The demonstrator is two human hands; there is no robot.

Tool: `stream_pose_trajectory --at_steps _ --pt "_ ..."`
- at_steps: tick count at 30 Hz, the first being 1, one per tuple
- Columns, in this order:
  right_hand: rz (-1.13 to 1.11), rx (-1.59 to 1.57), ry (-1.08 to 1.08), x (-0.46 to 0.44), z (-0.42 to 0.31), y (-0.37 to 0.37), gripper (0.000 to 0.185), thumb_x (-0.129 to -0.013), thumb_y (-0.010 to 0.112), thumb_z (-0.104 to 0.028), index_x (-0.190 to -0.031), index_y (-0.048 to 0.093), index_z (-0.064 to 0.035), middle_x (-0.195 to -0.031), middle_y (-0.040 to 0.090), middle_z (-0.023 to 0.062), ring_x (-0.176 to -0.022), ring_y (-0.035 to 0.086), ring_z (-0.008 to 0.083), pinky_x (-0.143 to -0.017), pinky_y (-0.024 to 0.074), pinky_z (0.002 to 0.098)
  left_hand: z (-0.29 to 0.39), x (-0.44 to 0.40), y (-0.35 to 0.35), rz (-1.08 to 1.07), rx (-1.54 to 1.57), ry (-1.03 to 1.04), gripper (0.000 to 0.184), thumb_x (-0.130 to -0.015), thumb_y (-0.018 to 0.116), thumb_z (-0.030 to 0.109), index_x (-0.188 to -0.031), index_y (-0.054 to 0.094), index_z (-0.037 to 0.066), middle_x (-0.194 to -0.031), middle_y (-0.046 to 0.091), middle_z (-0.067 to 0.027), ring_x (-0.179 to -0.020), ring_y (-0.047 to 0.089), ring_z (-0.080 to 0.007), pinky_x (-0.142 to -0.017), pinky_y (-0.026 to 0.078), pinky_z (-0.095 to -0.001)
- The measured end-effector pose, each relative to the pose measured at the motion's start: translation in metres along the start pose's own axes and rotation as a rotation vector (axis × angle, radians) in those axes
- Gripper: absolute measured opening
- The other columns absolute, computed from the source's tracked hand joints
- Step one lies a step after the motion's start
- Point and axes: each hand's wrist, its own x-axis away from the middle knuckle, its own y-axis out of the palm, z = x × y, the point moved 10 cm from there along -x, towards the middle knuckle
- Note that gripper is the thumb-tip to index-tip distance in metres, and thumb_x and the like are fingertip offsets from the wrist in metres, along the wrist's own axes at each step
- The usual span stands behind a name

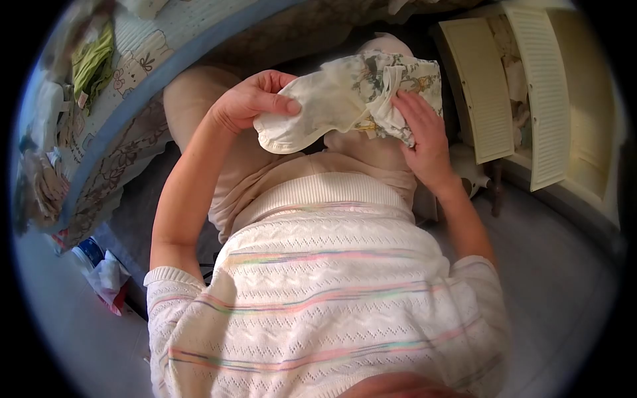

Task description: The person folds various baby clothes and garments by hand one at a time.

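A folded cream cloth garment with a grey-green leafy print at one end lies across my lap, held up over my knees. My left hand pinches its plain cream end, thumb on top and fingers behind. On the printed end rests my right hand, its fingers curled over a fold and its thumb at the lower edge. A loose white-edged strip or fold stands up near the right fingertips. Exactly what kind of garment it is cannot be made out.
On the left is a bed with a blue-edged printed cover, bearing a green cloth and other crumpled fabrics. A cream cabinet with open louvred doors stands at right, clothes inside. A plastic bag lies on the floor at left.
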Motion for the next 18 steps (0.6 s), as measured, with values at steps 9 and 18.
stream_pose_trajectory --at_steps 9,18 --pt "0.173 -1.031 0.434 0.01 0.071 -0.004 0.022 -0.086 0.058 -0.008 -0.107 0.06 -0.0018 -0.099 0.063 0.0021 -0.091 0.055 0.0091 -0.082 0.0419 0.0213 0.002 -0.005 0.003 0.0 0.179 0.074 0.027 -0.077 0.063 0.004 -0.102 0.059 -0.006 -0.09 0.065 -0.0111 -0.078 0.065 -0.0164 -0.076 0.053 -0.0286" --pt "0.408 -1.527 0.473 0.037 0.115 -0.001 0.035 -0.089 0.051 -0.006 -0.124 0.044 -0.0021 -0.122 0.051 0.0078 -0.111 0.05 0.0199 -0.095 0.04 0.0351 0.014 -0.021 0.057 0.132 0.1 0.031 0.025 -0.08 0.061 0.008 -0.102 0.056 -0.004 -0.093 0.064 -0.0098 -0.082 0.064 -0.0171 -0.077 0.052 -0.0296"
